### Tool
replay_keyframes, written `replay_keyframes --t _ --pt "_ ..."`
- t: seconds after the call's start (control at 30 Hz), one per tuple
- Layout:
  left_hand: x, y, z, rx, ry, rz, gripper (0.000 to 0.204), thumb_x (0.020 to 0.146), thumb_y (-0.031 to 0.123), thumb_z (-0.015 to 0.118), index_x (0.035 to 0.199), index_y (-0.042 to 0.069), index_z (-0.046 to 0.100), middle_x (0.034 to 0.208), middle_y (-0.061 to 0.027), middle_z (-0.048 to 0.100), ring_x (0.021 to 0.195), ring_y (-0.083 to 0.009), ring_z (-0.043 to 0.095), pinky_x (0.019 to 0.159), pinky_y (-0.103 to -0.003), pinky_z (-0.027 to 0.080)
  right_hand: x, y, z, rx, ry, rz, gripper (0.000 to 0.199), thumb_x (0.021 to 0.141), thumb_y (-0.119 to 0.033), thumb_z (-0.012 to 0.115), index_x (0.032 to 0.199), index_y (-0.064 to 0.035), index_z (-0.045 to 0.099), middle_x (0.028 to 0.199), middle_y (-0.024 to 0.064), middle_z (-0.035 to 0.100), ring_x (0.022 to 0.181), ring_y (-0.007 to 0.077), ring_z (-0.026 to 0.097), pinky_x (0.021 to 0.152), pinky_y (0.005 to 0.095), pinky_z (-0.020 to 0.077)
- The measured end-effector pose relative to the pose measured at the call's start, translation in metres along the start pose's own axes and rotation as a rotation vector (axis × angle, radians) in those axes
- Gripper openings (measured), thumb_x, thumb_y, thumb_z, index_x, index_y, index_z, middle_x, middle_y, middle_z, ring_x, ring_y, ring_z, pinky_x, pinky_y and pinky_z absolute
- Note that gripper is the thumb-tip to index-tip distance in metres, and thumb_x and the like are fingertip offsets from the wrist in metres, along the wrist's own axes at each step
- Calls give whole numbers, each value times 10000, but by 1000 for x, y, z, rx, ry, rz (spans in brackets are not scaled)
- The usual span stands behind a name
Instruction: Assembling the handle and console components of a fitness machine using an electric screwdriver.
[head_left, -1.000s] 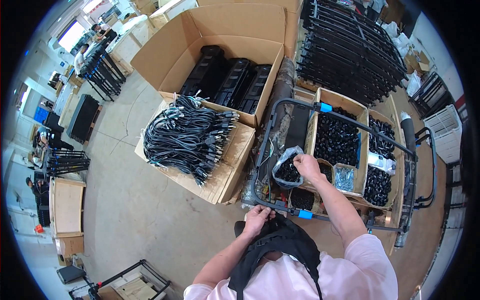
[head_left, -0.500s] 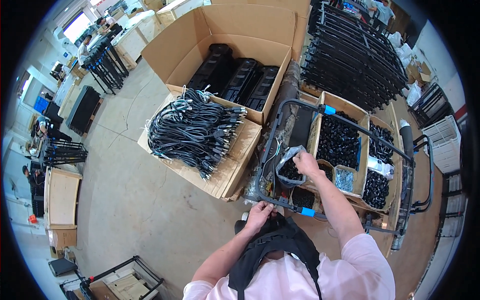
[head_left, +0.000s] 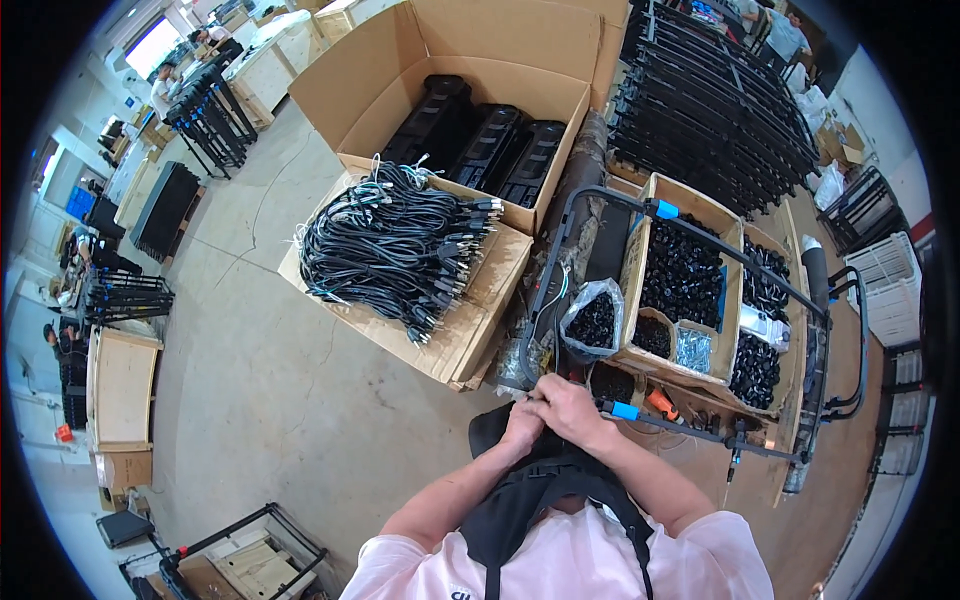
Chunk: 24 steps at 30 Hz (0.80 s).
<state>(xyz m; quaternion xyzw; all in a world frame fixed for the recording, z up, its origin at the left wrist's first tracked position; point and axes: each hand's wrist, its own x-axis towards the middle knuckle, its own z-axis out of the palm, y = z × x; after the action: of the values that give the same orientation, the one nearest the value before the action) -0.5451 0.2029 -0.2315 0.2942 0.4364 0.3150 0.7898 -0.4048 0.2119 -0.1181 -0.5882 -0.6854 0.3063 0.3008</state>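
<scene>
A black tubular metal frame [head_left: 690, 433] with blue sleeves lies in front of me, across the parts boxes. My left hand [head_left: 521, 426] and my right hand [head_left: 566, 410] meet at its near left corner, fingers closed and touching each other. Whatever is pinched between them is too small and covered to make out. Just beyond the right hand, a clear plastic bag [head_left: 612, 297] stands with its mouth open, full of small black parts. A blue sleeve [head_left: 624, 411] sits on the near bar, right of my hands.
Bundled black cables [head_left: 385, 250] lie on cardboard at the left, before a carton [head_left: 365, 100] of long black housings. A box [head_left: 632, 270] of black parts and screws [head_left: 693, 350] stands under the frame. An orange-handled tool [head_left: 662, 403] is near the bar. Stacked frames [head_left: 715, 110] stand behind.
My right hand has come out of the plastic bag and moved toward me, joining my left hand at the frame's corner. The bag's mouth is now uncovered.
</scene>
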Motion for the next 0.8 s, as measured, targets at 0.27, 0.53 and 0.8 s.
replay_keyframes --t 0.27,0.53,0.8 --pt "9 -5 -9 -105 -37 -15 177 938 -76 540 1002 74 610 995 -7 625 950 -124 594 844 -278 500 -14 -6 -3 93 -97 -84 187 922 -119 691 1059 7 704 1063 179 692 976 332 689 870 405 557" --pt "10 7 -5 -74 -14 -80 186 952 -28 606 1089 66 689 1054 -37 708 986 -142 652 879 -295 530 -12 -22 -2 207 -42 311 202 880 -112 742 1036 10 704 994 160 688 910 269 702 823 386 564" --pt "12 25 -3 120 -24 -123 103 1044 130 639 1018 31 652 943 -34 698 847 -127 651 782 -271 534 -46 -16 16 204 133 460 232 909 -224 732 994 -9 744 915 132 695 812 290 709 743 376 570"
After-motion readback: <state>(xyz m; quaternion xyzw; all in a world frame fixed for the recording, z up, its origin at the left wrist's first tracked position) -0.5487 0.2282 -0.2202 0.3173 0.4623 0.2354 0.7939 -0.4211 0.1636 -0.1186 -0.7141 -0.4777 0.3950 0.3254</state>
